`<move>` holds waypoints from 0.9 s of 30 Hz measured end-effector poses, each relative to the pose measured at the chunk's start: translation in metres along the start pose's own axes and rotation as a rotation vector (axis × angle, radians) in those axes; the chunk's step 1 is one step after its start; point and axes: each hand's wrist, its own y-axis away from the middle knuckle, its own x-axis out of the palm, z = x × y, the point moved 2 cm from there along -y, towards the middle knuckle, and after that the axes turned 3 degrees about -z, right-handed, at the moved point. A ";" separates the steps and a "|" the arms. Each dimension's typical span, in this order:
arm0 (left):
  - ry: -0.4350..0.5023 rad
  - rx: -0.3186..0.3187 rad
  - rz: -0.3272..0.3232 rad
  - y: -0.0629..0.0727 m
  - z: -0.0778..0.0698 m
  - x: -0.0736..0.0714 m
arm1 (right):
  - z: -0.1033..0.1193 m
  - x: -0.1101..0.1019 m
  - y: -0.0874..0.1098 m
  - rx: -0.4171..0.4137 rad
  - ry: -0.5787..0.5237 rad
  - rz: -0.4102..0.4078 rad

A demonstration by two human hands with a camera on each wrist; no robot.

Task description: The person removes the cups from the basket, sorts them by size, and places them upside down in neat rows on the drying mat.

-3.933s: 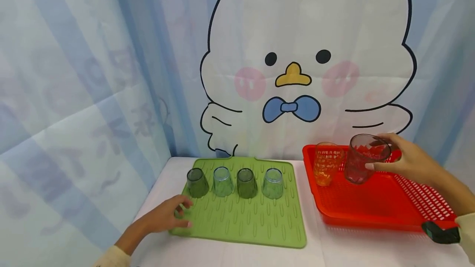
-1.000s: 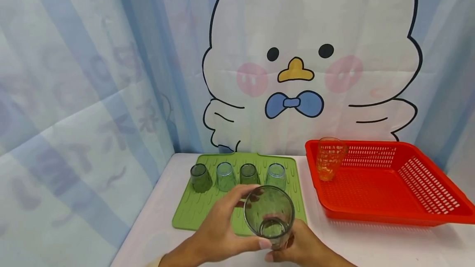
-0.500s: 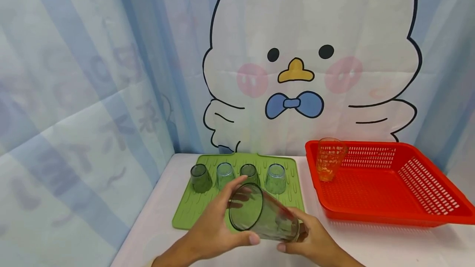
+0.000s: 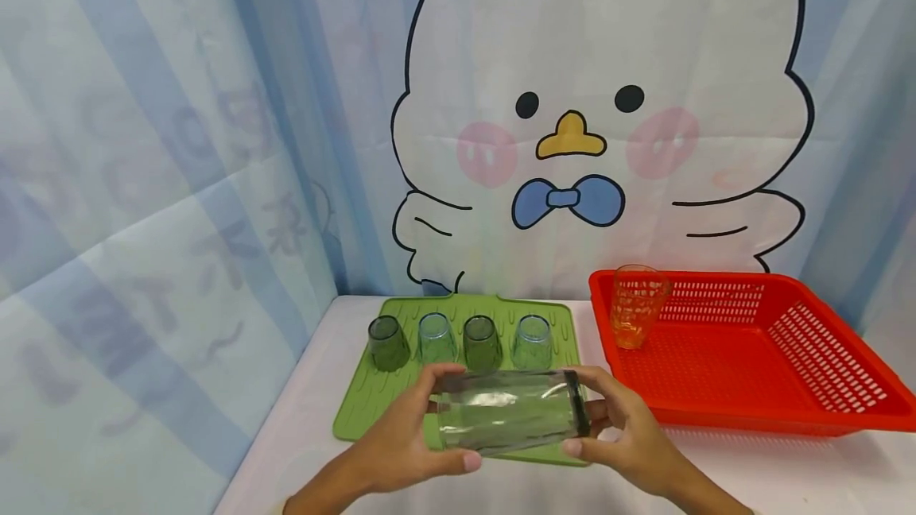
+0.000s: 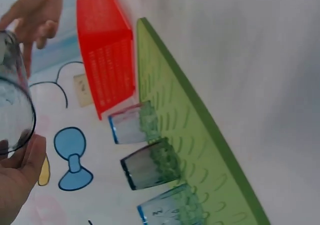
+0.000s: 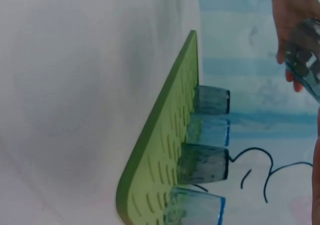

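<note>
A tall clear drinking glass (image 4: 508, 412), tinted grey, lies sideways in the air between both hands, above the front of the green mat (image 4: 361, 416). Its thick dark base points right and its mouth points left. My left hand (image 4: 401, 439) grips the mouth end, thumb below and fingers behind. At the base end, my right hand (image 4: 633, 439) holds it between thumb and fingers. In the left wrist view the glass (image 5: 15, 105) shows its round rim near the left fingers; the right wrist view has only part of the glass (image 6: 304, 50).
Several small glasses (image 4: 482, 344), dark and pale, stand upside down in a row along the mat's back. To the right is a red plastic basket (image 4: 744, 412) with an amber glass (image 4: 635, 312) upright in its left corner. A printed curtain (image 4: 572, 261) hangs behind.
The right hand has brought the glass from over the basket to the front of the mat, where the left hand joined it. Both have since tipped it from mouth-up to sideways.
</note>
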 end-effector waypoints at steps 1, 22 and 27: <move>-0.004 -0.026 0.024 0.000 0.003 0.000 | 0.002 0.001 -0.001 -0.010 -0.012 0.002; -0.080 -0.079 0.242 0.005 0.071 -0.042 | 0.005 0.020 -0.012 -0.037 -0.074 -0.031; -0.146 -0.116 0.221 0.008 0.103 -0.068 | 0.002 0.021 -0.016 -0.008 -0.057 -0.041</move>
